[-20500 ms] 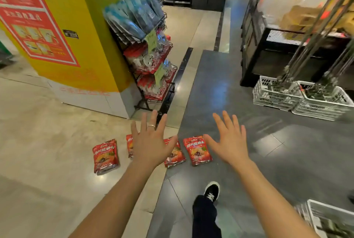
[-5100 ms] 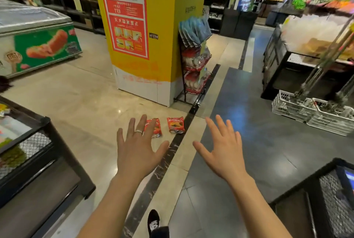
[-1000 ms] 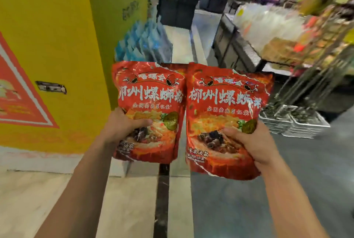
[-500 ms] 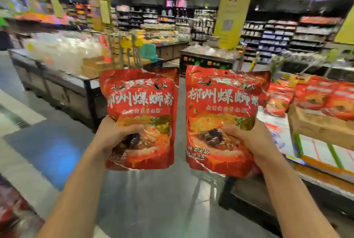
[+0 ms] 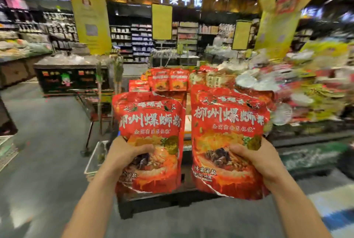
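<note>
My left hand [image 5: 122, 154] grips a red noodle packet [image 5: 151, 128] by its lower left part, thumb across the front. My right hand [image 5: 256, 158] grips another red noodle packet [image 5: 228, 122] by its lower right part, thumb on the front. Both packets are held upright side by side at chest height, and behind each a further red edge shows, as of a second packet. Right behind them stands a display table [image 5: 153, 199] with more of the same red packets [image 5: 168, 79] standing upright.
A dark display counter [image 5: 70, 78] stands to the left across the grey aisle floor [image 5: 44, 142]. Blurred stacks of packaged goods [image 5: 306, 88] fill the right side. Yellow pillars [image 5: 90, 21] and shelves line the back.
The view has swung further right since half a second ago; the display table with red packets now lies straight ahead. Both hands keep the same grip on their packets.
</note>
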Demonstrator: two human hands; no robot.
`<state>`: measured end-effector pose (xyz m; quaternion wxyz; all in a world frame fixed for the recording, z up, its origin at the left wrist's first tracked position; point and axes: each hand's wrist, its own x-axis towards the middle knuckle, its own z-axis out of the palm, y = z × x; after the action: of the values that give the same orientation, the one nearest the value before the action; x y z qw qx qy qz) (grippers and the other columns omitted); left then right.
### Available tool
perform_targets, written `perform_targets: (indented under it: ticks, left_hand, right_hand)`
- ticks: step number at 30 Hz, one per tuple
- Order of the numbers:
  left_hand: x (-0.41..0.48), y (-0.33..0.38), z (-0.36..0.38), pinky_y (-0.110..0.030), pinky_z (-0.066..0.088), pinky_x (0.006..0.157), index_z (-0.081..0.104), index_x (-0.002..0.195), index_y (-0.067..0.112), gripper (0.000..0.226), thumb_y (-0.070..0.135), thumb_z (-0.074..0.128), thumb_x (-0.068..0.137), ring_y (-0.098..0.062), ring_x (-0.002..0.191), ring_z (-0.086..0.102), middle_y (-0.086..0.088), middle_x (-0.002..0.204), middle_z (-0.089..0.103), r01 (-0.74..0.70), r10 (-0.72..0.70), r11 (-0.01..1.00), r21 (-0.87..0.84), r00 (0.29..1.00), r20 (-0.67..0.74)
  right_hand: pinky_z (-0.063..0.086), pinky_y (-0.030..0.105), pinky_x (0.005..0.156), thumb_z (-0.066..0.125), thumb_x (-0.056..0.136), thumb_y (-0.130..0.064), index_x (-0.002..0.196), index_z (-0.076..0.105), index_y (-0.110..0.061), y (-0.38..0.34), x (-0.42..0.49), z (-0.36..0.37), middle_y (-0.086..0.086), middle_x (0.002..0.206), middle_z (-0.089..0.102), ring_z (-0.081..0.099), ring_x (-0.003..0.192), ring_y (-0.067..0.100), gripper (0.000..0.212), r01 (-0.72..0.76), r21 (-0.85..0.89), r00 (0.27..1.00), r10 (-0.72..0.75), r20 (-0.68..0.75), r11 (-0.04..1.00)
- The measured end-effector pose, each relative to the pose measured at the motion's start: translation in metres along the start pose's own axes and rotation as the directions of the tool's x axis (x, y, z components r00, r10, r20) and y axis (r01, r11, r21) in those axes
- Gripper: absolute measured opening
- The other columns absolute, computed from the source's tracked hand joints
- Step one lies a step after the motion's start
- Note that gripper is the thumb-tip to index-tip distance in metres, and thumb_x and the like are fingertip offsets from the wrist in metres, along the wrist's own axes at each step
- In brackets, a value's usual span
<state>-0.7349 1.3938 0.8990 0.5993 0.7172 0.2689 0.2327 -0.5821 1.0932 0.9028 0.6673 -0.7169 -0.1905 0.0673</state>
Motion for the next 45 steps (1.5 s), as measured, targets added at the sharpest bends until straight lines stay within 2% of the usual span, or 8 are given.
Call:
perform_targets:
  ticks: [4, 9, 14, 18, 27, 33, 37, 45]
  left_hand:
    - [0.021, 0.022, 0.146, -0.024, 0.049, 0.07, 0.067, 0.085, 0.025, 0.041, 0.01, 0.095, 0.059, 0.001, 0.069, 0.069, 0.019, 0.071, 0.073, -0.058, 0.06, 0.998, -0.013, 0.99, 0.124]
    - [0.04, 0.055, 0.297, -0.034, 0.049, 0.088, 0.06, 0.095, 0.031, 0.05, 0.021, 0.095, 0.061, -0.009, 0.087, 0.065, 0.012, 0.095, 0.069, -0.104, 0.093, 0.994, 0.016, 0.939, 0.33]
    - [0.059, 0.078, 0.433, -0.038, 0.051, 0.093, 0.065, 0.106, 0.025, 0.056, 0.019, 0.096, 0.059, -0.014, 0.09, 0.07, 0.006, 0.096, 0.075, -0.123, 0.109, 0.992, -0.006, 0.856, 0.504]
    - [0.083, 0.086, 0.539, -0.028, 0.057, 0.074, 0.064, 0.099, 0.024, 0.051, 0.01, 0.094, 0.061, -0.008, 0.077, 0.072, 0.003, 0.092, 0.074, -0.122, 0.116, 0.992, -0.034, 0.763, 0.636]
    - [0.162, 0.116, 0.789, -0.039, 0.054, 0.092, 0.068, 0.103, 0.024, 0.059, 0.017, 0.099, 0.054, -0.015, 0.09, 0.072, 0.004, 0.101, 0.076, -0.15, 0.173, 0.982, -0.111, 0.511, 0.842]
    - [0.174, 0.148, 0.933, -0.04, 0.055, 0.091, 0.063, 0.118, 0.028, 0.091, 0.04, 0.098, 0.036, -0.016, 0.096, 0.073, 0.007, 0.108, 0.075, -0.157, 0.186, 0.978, -0.138, 0.352, 0.917]
    - [0.166, 0.156, 1.035, -0.031, 0.057, 0.077, 0.067, 0.107, 0.024, 0.065, 0.015, 0.099, 0.051, -0.012, 0.086, 0.074, 0.008, 0.097, 0.076, -0.14, 0.187, 0.979, -0.151, 0.304, 0.934]
    - [0.133, 0.182, 1.257, -0.036, 0.056, 0.083, 0.069, 0.111, 0.02, 0.07, 0.02, 0.098, 0.047, -0.019, 0.092, 0.073, 0.003, 0.101, 0.077, -0.124, 0.151, 0.985, -0.118, 0.308, 0.939]
  right_hand:
    - [0.056, 0.044, 0.085, 0.093, 0.035, -0.053, 0.113, 0.067, -0.022, 0.021, 0.028, -0.13, -0.002, 0.1, 0.077, 0.075, 0.089, 0.021, 0.088, -0.018, -0.023, 0.992, 0.015, -0.124, 1.0]
    - [0.056, 0.04, 0.08, 0.092, 0.054, -0.031, 0.105, 0.069, -0.021, 0.038, 0.042, -0.255, -0.001, 0.095, 0.078, 0.075, 0.083, 0.02, 0.057, -0.074, -0.012, 0.947, 0.067, -0.314, 0.997]
    - [0.057, 0.045, 0.086, 0.096, 0.05, -0.04, 0.116, 0.064, -0.026, 0.059, 0.047, -0.355, -0.005, 0.101, 0.077, 0.075, 0.088, 0.019, 0.075, -0.125, 0.0, 0.863, 0.109, -0.494, 0.992]
    - [0.057, 0.046, 0.085, 0.094, 0.051, -0.038, 0.118, 0.064, -0.027, 0.072, 0.053, -0.418, -0.004, 0.102, 0.077, 0.075, 0.088, 0.02, 0.074, -0.144, 0.02, 0.788, 0.127, -0.602, 0.989]
    - [0.058, 0.04, 0.076, 0.094, 0.059, -0.031, 0.119, 0.061, -0.027, 0.091, 0.121, -0.557, -0.002, 0.105, 0.076, 0.075, 0.086, 0.019, 0.068, -0.186, 0.015, 0.546, 0.116, -0.829, 0.982]
    - [0.056, 0.055, 0.09, 0.092, 0.054, -0.033, 0.117, 0.062, -0.025, 0.114, 0.155, -0.647, 0.001, 0.104, 0.076, 0.074, 0.093, 0.028, 0.071, -0.147, 0.105, 0.372, 0.153, -0.915, 0.984]
    - [0.056, 0.053, 0.089, 0.095, 0.05, -0.028, 0.111, 0.062, -0.025, 0.138, 0.173, -0.72, 0.0, 0.101, 0.077, 0.074, 0.092, 0.026, 0.069, -0.102, 0.115, 0.286, 0.14, -0.948, 0.988]
    - [0.058, 0.031, 0.063, 0.086, 0.067, -0.015, 0.11, 0.063, -0.019, 0.183, 0.211, -0.933, 0.001, 0.096, 0.077, 0.075, 0.081, 0.019, 0.048, -0.112, 0.093, 0.297, 0.122, -0.947, 0.989]
